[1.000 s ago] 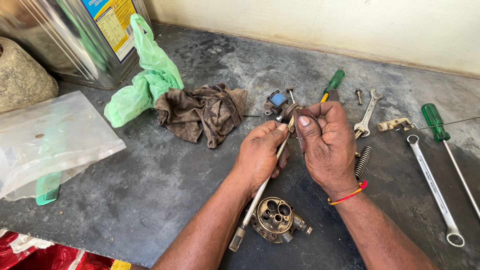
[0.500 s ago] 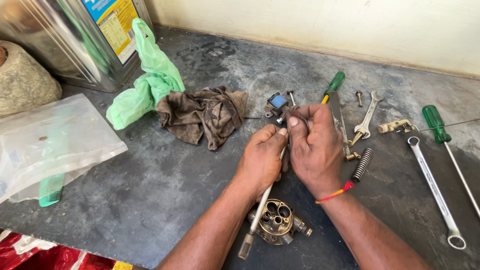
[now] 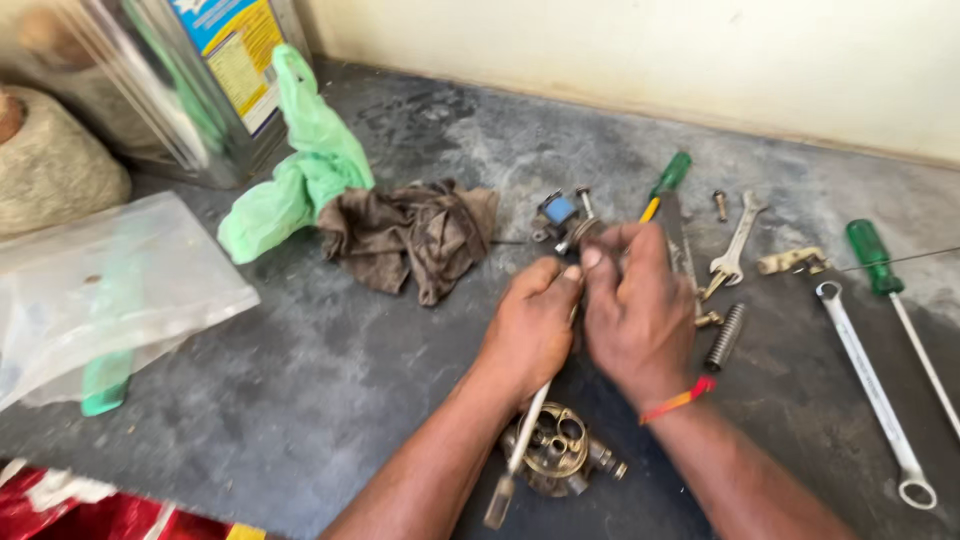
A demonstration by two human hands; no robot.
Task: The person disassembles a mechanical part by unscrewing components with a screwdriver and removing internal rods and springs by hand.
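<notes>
1. Where the two hands meet over the grey, mottled stone table [image 3: 330,380], the left hand [image 3: 530,330] has its grip clamped on a slim metal rod [image 3: 520,440], which slants down past a round brass carburettor body [image 3: 555,450].
2. The right hand [image 3: 640,310] pinches a small part at its fingertips; blur and the fingers hide what it is.
3. A crumpled brown rag [image 3: 415,235], green plastic bag [image 3: 295,180], coiled spring [image 3: 727,335] and ring spanner [image 3: 870,385] lie around.
4. Since half a second ago, both hands have shifted slightly left and closed tighter together.
</notes>
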